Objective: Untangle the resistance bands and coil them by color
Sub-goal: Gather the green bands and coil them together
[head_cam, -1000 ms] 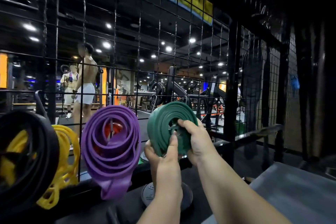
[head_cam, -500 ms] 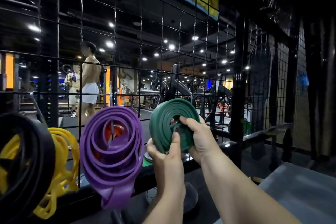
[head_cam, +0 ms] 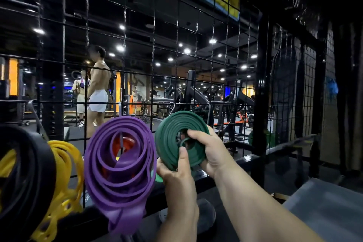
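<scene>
A coiled green band stands on edge against the black wire grid. My right hand grips its right side, fingers curled into the coil's centre. My left hand holds the lower left edge from below, thumb pressed on the coil's face. To the left hang a coiled purple band, a yellow band and a black band, each coiled on the grid.
A black rail runs along the grid's foot. A round weight plate lies below my hands and a grey padded bench sits at lower right. Behind the grid two people stand among gym machines.
The view has shifted slightly, so the bands sit a little lower and further right. My hands keep the same hold on the green coil, with the right fingers tucked deeper into its centre.
</scene>
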The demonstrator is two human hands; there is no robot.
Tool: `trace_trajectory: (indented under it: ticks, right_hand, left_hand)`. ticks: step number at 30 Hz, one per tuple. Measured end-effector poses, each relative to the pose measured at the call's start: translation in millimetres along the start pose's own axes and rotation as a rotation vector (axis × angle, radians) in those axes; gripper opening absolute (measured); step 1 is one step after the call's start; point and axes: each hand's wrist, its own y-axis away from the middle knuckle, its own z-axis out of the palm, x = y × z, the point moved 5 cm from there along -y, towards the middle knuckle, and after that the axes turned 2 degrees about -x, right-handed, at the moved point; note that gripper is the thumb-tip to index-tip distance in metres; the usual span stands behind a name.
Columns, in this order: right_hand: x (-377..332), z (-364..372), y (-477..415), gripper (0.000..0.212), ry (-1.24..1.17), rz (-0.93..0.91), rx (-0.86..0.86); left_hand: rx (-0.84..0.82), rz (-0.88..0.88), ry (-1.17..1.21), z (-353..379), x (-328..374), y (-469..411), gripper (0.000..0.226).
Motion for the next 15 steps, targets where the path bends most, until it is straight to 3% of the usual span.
trace_trajectory:
  ticks: [2,3,5,6,8,10,11,13,15]
  right_hand:
    - [7.6,1.8,-1.7,0.057,-0.011,0.015,-0.008]
    - [10.8,3.1,-2.0,0.056,-0.023,0.020,-0.017]
    - [14.2,6.9,-2.1,0.049,-0.032,0.026,-0.056]
    - [14.7,9.5,-1.8,0.046,-0.026,0.029,-0.075]
    - [16.4,12.5,-3.0,0.044,-0.002,0.033,-0.090]
    - [17.4,13.3,-3.6,0.048,0.020,0.028,-0.091]
    - [17.4,13.7,-3.4,0.049,0.028,0.023,-0.093]
    - [16.3,14.2,-2.7,0.049,0.038,0.014,-0.102]
    - [13.5,15.0,-2.7,0.052,0.030,0.005,-0.121]
  left_hand:
    - [0.051,0.015,0.016,-8.9,-3.9,-1.8,0.051]
    - [0.049,0.020,0.111,-13.5,-2.9,-5.9,0.043]
    - [0.075,0.085,0.054,-21.3,-11.2,-10.2,0.042]
    - [0.086,-0.053,0.108,-22.2,-13.8,-11.5,0.044]
    - [0.083,-0.072,0.036,-26.3,-20.2,-10.6,0.040]
    - [0.033,-0.066,-0.037,-25.2,-6.7,4.5,0.063]
    - [0.025,-0.083,0.041,-27.4,-12.3,-1.4,0.059]
    - [0.126,-0.168,0.207,-33.9,-18.7,-7.4,0.025]
    - [0.085,-0.127,0.064,-29.0,-12.6,-1.0,0.027]
